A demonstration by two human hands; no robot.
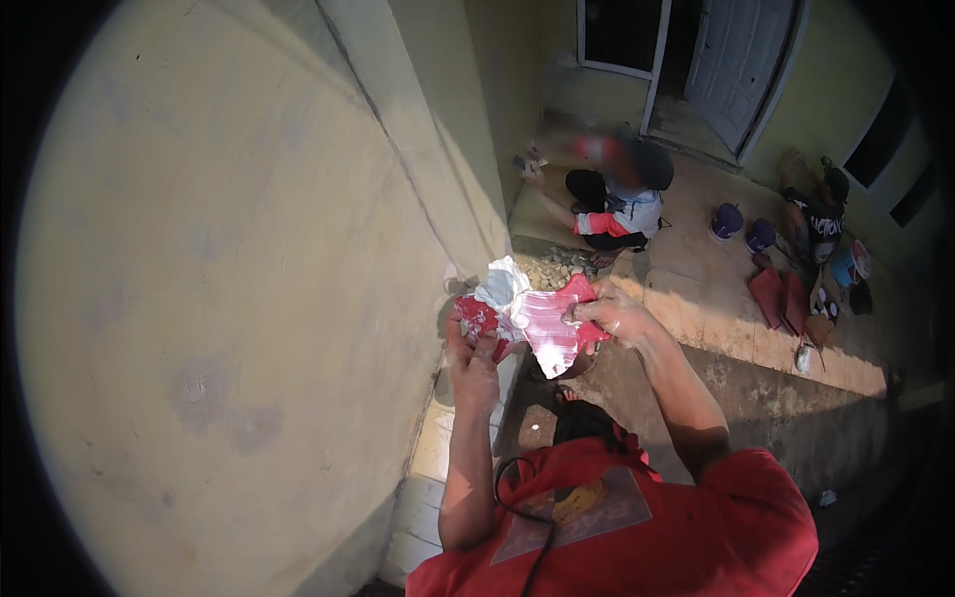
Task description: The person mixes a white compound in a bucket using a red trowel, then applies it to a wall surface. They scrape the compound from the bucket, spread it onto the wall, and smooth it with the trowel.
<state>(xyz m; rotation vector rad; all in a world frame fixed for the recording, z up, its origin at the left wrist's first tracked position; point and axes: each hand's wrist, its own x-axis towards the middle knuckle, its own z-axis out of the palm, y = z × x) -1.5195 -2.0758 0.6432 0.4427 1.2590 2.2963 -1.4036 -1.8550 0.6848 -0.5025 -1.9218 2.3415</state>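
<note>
Both hands are raised in front of my chest, close to the corner of a pale yellow wall (pixel 249 249). My left hand (pixel 474 363) is closed on a red putty spreader (pixel 476 316) flecked with white. My right hand (pixel 619 313) grips another red putty spreader (pixel 552 323), its face smeared with streaky white putty. Between the two spreaders sits a thick lump of white putty (pixel 502 284), at the facing edges of both. The two spreaders touch or overlap there; I cannot tell which.
A person (pixel 622 189) crouches ahead by the wall, holding tools. Another person (pixel 821 214) sits at the far right near purple buckets (pixel 727 221) and red flat pieces (pixel 766 296). Rubble (pixel 552 271) lies at the wall corner. A white door (pixel 741 65) stands open at the back.
</note>
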